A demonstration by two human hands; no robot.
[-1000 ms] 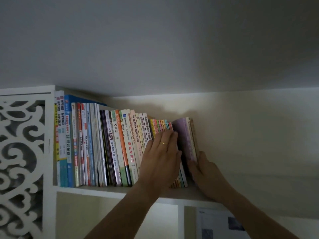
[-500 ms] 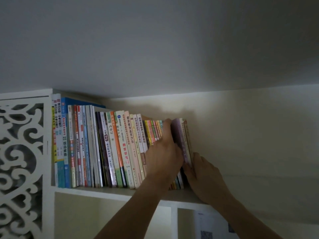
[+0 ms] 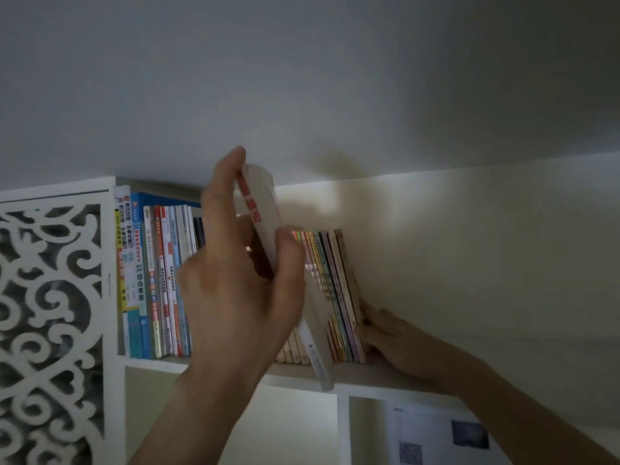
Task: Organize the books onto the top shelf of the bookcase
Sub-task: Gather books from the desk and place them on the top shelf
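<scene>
A row of upright books (image 3: pixel 161 283) fills the left part of the top shelf (image 3: pixel 379 377) of the white bookcase. My left hand (image 3: pixel 241 290) grips a pale book with red spine lettering (image 3: pixel 265 223), tilted and pulled partly out of the row, its lower end over the shelf's front edge. Thin colourful books (image 3: pixel 332 290) lean at the row's right end. My right hand (image 3: pixel 392 337) presses against the outermost of them, near its base. The middle books are hidden behind my left hand.
A white carved fretwork panel (image 3: pixel 47 323) closes the bookcase on the left. The ceiling (image 3: pixel 302 78) hangs close above the books. The shelf runs on bare to the right along a cream wall (image 3: pixel 469 250). A printed sheet (image 3: pixel 436 434) sits in the compartment below.
My left hand left the thin books' spines and now holds a pale book drawn out and up from the row. The right hand stays at the row's right end.
</scene>
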